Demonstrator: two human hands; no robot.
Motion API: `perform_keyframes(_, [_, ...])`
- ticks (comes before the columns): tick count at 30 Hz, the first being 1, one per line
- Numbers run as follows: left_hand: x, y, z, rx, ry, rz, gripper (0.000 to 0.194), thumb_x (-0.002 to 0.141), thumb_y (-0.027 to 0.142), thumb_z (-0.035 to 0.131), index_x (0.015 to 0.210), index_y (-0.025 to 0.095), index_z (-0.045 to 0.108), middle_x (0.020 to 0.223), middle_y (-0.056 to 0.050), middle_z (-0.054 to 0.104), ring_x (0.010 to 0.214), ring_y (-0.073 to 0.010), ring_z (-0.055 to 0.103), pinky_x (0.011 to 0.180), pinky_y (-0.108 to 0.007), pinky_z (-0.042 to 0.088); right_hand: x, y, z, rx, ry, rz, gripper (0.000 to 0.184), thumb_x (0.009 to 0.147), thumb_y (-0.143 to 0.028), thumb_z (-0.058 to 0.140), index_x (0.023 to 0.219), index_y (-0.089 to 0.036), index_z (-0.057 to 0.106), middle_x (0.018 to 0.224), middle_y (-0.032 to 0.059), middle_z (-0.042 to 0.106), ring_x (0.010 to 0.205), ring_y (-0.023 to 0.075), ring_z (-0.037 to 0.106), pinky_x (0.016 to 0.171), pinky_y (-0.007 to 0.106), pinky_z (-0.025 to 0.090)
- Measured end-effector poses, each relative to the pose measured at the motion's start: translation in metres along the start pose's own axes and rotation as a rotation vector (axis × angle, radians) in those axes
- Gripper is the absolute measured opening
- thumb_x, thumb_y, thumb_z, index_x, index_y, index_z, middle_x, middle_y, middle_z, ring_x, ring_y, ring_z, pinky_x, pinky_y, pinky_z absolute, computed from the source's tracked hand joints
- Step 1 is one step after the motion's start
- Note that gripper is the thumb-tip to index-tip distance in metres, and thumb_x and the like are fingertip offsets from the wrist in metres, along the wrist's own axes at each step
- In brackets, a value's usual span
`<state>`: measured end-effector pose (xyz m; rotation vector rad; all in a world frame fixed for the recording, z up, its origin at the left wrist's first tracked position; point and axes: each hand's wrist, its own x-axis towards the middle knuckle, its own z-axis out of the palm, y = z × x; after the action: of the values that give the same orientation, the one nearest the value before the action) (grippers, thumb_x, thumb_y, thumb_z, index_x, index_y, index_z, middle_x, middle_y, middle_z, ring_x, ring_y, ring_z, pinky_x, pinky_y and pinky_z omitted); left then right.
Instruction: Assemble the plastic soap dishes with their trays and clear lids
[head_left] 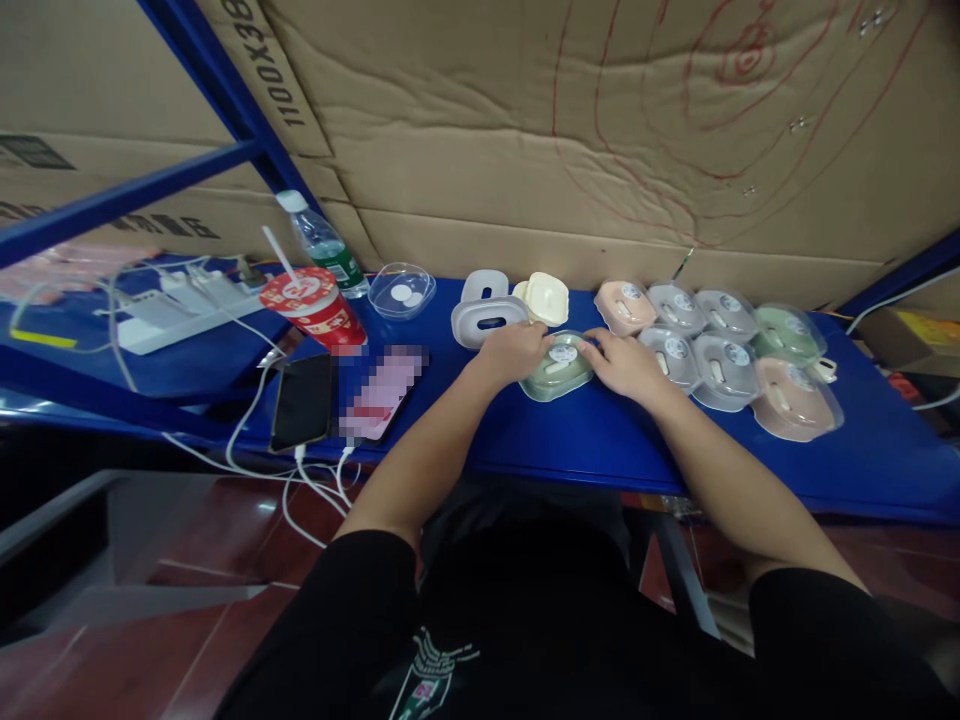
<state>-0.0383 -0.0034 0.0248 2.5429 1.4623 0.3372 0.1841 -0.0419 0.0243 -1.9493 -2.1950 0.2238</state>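
Note:
A pale green lidded box (pixel 559 368) with a clear cover and a round white sticker lies on the blue shelf (pixel 585 440) in front of me. My left hand (pixel 514 351) grips its left side with curled fingers. My right hand (pixel 626 362) holds its right side, fingertips on the cover's edge. Just behind my left hand lie a grey box base (pixel 487 320), a white part (pixel 484 286) and a cream box (pixel 546 297).
Several lidded boxes in pink, grey and green (pixel 735 350) are stacked at the right. At the left stand a clear lid (pixel 403 291), a red paper cup with a straw (pixel 315 305), a water bottle (pixel 322 243), two charging phones (pixel 304 400) and a power strip (pixel 172 310). Cardboard (pixel 600 130) walls the back.

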Motion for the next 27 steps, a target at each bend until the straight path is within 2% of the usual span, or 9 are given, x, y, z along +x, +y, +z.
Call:
perform_keyframes(4, [-0.001,0.006,-0.004,-0.164,-0.041,0.027,0.053,0.107,0.054,0.048,0.138,0.015,0.066,0.133,-0.019,0.074,0.128,-0.0354,0.069,0.108,-0.05,0.053,0.005,0.006,0.006,0.065,0.088,-0.021,0.054,0.11,-0.049,0.038,0.148,-0.018,0.063,0.137,0.0177,0.076,0.126,0.0396,0.071,0.101,0.053,0.056])
perform_keyframes(7, [0.0,0.008,-0.003,-0.325,-0.057,0.078,0.057,0.103,0.055,0.054,0.145,0.018,0.061,0.138,-0.017,0.073,0.123,-0.0329,0.071,0.105,-0.046,0.056,0.009,0.01,0.007,0.094,0.168,-0.045,0.053,0.109,-0.04,0.04,0.15,-0.014,0.061,0.146,0.0183,0.071,0.135,0.0374,0.066,0.11,0.054,0.053])
perform_keyframes(11, [0.005,0.004,0.006,-0.493,-0.085,0.058,0.067,0.099,0.044,0.06,0.158,0.016,0.047,0.148,-0.021,0.066,0.107,-0.0296,0.077,0.091,-0.041,0.061,0.004,0.007,0.004,0.05,0.149,-0.06,0.062,0.108,-0.055,0.043,0.153,-0.016,0.06,0.16,0.0175,0.06,0.144,0.0407,0.059,0.113,0.058,0.052])
perform_keyframes(13, [0.009,0.003,0.012,-0.539,-0.072,0.04,0.074,0.099,0.041,0.061,0.164,0.015,0.038,0.157,-0.024,0.059,0.109,-0.0303,0.076,0.091,-0.041,0.062,0.0,0.004,0.003,-0.001,0.153,-0.069,0.07,0.105,-0.064,0.048,0.159,-0.019,0.055,0.171,0.0166,0.047,0.146,0.0444,0.056,0.111,0.061,0.053])
perform_keyframes(15, [0.013,0.003,0.018,-0.589,-0.068,0.02,0.08,0.099,0.037,0.061,0.168,0.014,0.03,0.164,-0.025,0.051,0.111,-0.0297,0.076,0.091,-0.041,0.063,-0.004,0.001,0.0,-0.068,0.168,-0.088,0.072,0.104,-0.064,0.051,0.16,-0.02,0.054,0.175,0.0168,0.04,0.146,0.0471,0.055,0.111,0.062,0.052])
perform_keyframes(18, [0.016,0.009,0.024,-0.681,-0.081,-0.016,0.082,0.097,0.026,0.06,0.17,0.013,0.025,0.17,-0.027,0.042,0.108,-0.0256,0.076,0.089,-0.038,0.064,-0.005,0.001,-0.004,-0.136,0.21,-0.09,0.061,0.106,-0.054,0.052,0.154,-0.018,0.06,0.17,0.0187,0.047,0.139,0.0459,0.06,0.111,0.06,0.052])
perform_keyframes(22, [0.016,0.019,0.027,-0.813,-0.096,-0.021,0.086,0.091,0.017,0.066,0.169,0.015,0.029,0.173,-0.027,0.037,0.106,-0.0235,0.076,0.089,-0.038,0.064,-0.001,0.007,-0.008,-0.103,0.212,-0.079,0.045,0.107,-0.04,0.05,0.141,-0.019,0.071,0.146,0.017,0.069,0.126,0.0391,0.068,0.102,0.051,0.056])
perform_keyframes(24, [0.014,0.022,0.029,-0.882,-0.104,-0.03,0.093,0.09,0.019,0.071,0.17,0.016,0.025,0.167,-0.027,0.046,0.107,-0.0243,0.076,0.091,-0.039,0.065,0.002,0.01,-0.007,-0.074,0.172,-0.123,0.044,0.108,-0.038,0.047,0.138,-0.018,0.073,0.143,0.0159,0.071,0.127,0.0373,0.068,0.103,0.05,0.055])
perform_keyframes(27, [0.016,0.023,0.035,-1.008,-0.14,-0.063,0.103,0.09,0.018,0.074,0.174,0.016,0.013,0.15,-0.025,0.063,0.113,-0.0263,0.076,0.097,-0.042,0.063,0.006,0.015,-0.003,-0.082,0.155,-0.186,0.052,0.105,-0.042,0.054,0.149,-0.015,0.065,0.158,0.0168,0.062,0.138,0.0388,0.061,0.112,0.053,0.051])
